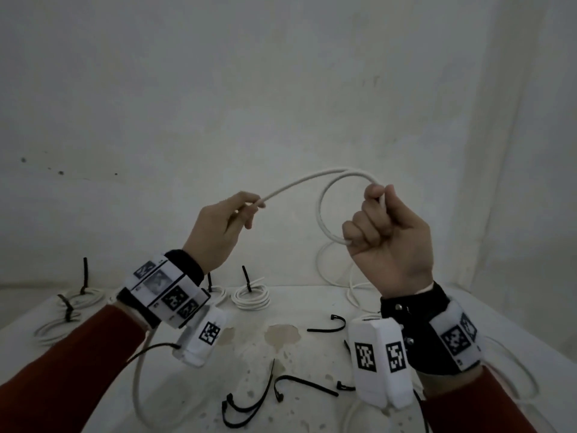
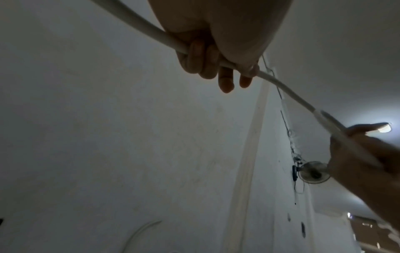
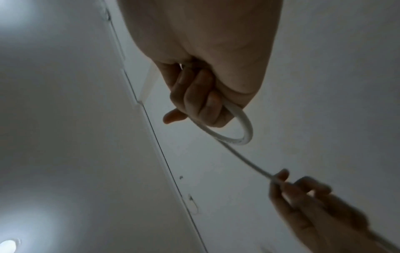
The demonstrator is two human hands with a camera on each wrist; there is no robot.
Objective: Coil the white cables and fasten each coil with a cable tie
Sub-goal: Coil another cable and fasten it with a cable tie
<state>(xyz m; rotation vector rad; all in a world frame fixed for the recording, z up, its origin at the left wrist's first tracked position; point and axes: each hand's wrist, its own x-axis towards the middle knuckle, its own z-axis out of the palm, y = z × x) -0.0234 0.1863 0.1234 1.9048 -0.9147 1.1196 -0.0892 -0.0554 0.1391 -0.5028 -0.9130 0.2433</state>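
A white cable [image 1: 312,178] runs in the air between both hands above the table. My right hand [image 1: 387,226] grips a round loop of it [image 1: 323,214], fingers curled round the loop [image 3: 242,130]. My left hand [image 1: 224,226] holds the cable's free run [image 2: 151,32] in curled fingers; the rest hangs down under the left wrist [image 1: 137,379] to the table. Several black cable ties [image 1: 299,384] lie loose on the white table [image 1: 312,351] in front of me.
Several white coils tied with black ties [image 1: 251,296] sit at the table's back and left [image 1: 75,300]. More loose white cable lies at the back right [image 1: 352,289] and right edge [image 1: 518,379]. A white wall [image 1: 281,89] stands close behind.
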